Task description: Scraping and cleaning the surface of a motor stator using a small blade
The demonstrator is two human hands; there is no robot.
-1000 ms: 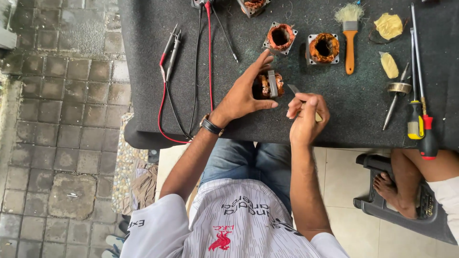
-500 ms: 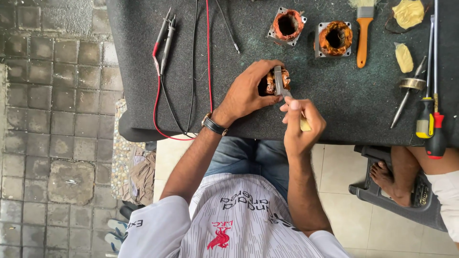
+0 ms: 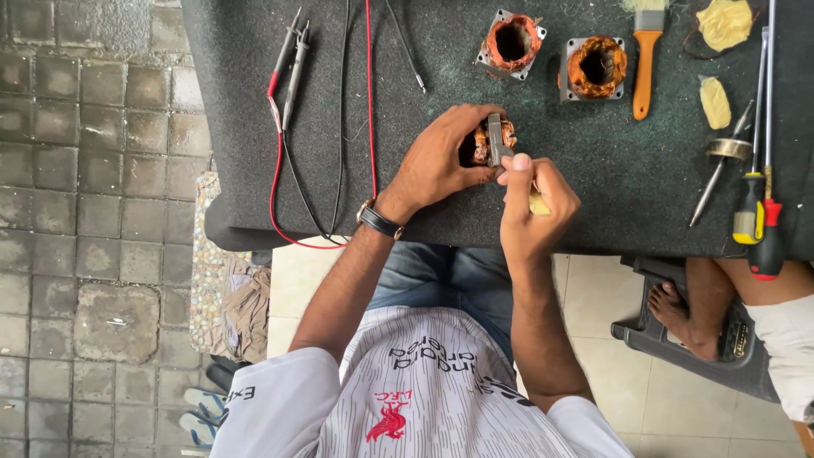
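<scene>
Near the tabletop's (image 3: 593, 212) front edge, your left hand (image 3: 441, 165) clamps the coil (image 3: 493, 140) steady while your right hand (image 3: 530, 208) pinches a yellow-handled tool (image 3: 539, 203) against it.

A dark felt-covered surface (image 3: 593, 195) carries two copper-wound stators (image 3: 510, 42), side by side. Right of them lie an orange-handled brush (image 3: 646, 59), yellow pads (image 3: 715, 102) and screwdrivers (image 3: 750, 195); left of them lie red and black probe leads (image 3: 288, 76).

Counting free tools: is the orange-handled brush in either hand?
No, the brush lies on the mat, apart from both hands.
</scene>
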